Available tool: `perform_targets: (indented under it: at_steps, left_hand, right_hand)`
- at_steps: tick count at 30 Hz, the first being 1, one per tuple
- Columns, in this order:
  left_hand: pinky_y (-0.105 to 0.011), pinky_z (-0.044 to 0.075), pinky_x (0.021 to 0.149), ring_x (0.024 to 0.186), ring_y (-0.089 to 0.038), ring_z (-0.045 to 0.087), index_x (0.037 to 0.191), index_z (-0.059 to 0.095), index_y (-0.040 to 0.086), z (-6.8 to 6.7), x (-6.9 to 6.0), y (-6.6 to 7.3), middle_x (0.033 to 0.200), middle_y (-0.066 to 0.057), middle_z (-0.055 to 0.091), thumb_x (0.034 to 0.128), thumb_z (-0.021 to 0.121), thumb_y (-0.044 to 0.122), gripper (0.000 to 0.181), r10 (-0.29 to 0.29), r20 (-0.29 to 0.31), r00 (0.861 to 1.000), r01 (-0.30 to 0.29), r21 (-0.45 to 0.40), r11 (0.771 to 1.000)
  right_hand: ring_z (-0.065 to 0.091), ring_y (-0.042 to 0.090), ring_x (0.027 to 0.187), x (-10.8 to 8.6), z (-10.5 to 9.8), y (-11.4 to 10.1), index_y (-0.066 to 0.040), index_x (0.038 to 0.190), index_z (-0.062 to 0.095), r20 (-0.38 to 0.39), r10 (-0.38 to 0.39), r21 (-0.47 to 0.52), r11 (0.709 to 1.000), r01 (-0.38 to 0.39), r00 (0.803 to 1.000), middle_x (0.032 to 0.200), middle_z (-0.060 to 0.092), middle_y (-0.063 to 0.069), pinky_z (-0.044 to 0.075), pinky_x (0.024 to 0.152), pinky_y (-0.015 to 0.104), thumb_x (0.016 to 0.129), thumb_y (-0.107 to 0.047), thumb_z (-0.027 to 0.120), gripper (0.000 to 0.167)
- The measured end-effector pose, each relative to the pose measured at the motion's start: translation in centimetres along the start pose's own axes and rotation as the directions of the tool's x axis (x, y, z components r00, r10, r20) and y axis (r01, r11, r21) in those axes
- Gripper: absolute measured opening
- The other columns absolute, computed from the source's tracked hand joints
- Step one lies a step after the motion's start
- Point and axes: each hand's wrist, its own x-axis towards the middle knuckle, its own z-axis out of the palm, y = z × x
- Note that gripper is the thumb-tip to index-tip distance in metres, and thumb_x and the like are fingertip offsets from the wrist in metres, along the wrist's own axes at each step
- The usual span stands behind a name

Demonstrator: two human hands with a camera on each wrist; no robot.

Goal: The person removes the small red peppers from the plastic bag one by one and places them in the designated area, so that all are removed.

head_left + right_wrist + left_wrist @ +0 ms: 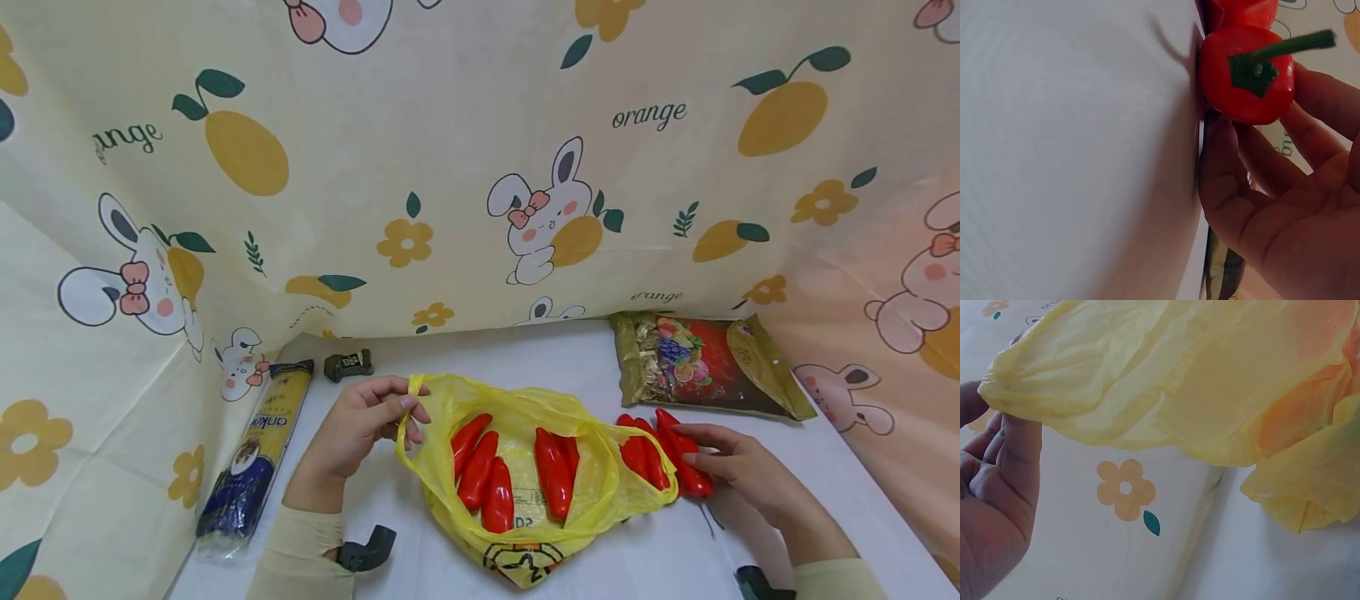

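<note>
A yellow plastic bag (468, 537) lies open-mouthed on the white surface, with several red peppers (498, 500) inside. My left hand (363, 425) pinches the bag's left handle and draws it up; the left wrist view shows the film (1147, 381) stretched out from the fingers. Right of the bag, more red peppers lie, some seen through its right handle loop. My right hand (757, 475) holds the outermost red pepper (692, 475) between thumb and fingers. In the right wrist view, that pepper (1216, 75) points its green stem at the camera.
A gold and red packet (712, 362) lies at the back right. A blue and gold packet (258, 454) stands along the left side, near a small dark wrapped piece (348, 365). Patterned cloth (465, 167) hangs behind and at both sides.
</note>
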Motion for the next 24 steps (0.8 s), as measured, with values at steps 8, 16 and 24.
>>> perform_targets:
  at_steps: [8,16,24]
  left_hand:
    - [-0.032,0.064,0.07,0.075,-0.02,0.074,0.129,0.062,-0.019,-0.06,-0.02,0.04,0.098,-0.015,0.077,0.1127,0.057,0.005,0.029,0.003,-0.002,1.0,-0.003,0.005,1.0]
    - [-0.032,0.064,0.069,0.075,-0.02,0.074,0.129,0.06,-0.022,-0.04,0.01,0.07,0.098,-0.016,0.077,0.1128,0.056,0.003,0.03,0.014,0.004,1.0,-0.014,0.002,1.0]
    - [-0.033,0.064,0.07,0.075,-0.02,0.074,0.13,0.061,-0.02,0.03,-0.03,0.25,0.098,-0.017,0.077,0.1128,0.057,0.005,0.03,0.002,-0.003,1.0,-0.002,0.01,1.0]
  right_hand:
    - [0.041,0.058,0.139,-0.1,0.19,-0.31,0.002,0.163,0.043,-0.009,-0.015,0.003,1.0,0.015,1.0,0.161,0.037,0.038,0.058,0.099,0.057,0.11,-0.032,0.067,0.067]
    - [0.053,0.049,0.132,-0.66,-0.06,-0.27,0.006,0.162,0.038,-0.032,-0.011,0.042,0.999,0.012,0.999,0.158,0.042,0.038,0.062,0.095,0.047,0.112,-0.032,0.064,0.068]
    - [0.063,0.037,0.123,-0.91,-0.03,-0.19,0.007,0.161,0.04,-0.027,-0.007,0.058,0.998,0.009,1.0,0.154,0.048,0.035,0.062,0.094,0.046,0.112,-0.032,0.065,0.068]
